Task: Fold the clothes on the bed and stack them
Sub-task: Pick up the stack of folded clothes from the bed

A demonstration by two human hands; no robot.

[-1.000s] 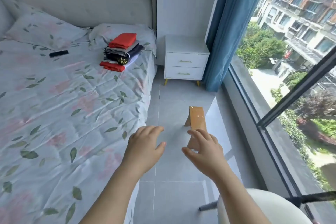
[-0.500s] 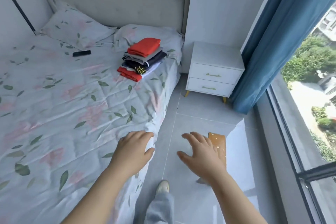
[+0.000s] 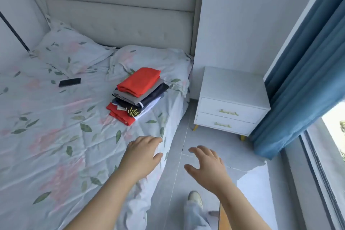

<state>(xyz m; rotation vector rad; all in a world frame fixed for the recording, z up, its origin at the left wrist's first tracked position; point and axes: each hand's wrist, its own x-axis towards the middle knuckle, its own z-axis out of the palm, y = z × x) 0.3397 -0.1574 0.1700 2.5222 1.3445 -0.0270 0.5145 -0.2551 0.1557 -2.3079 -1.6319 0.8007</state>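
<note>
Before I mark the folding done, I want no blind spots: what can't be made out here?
Head view:
- Stack of clothes: lower pieces covered by upper ones; count unclear.
- Bed: left side and foot cut off by the frame edges.
- Black object: too small to identify.
- Brown board: cut off by the bottom edge.

We hold both forearms stretched forward, palms down. Our left hand (image 3: 142,152) hangs with loosely curved fingers holding nothing; our right hand (image 3: 206,164) spreads its fingers, thumb out, also holding nothing.
</note>
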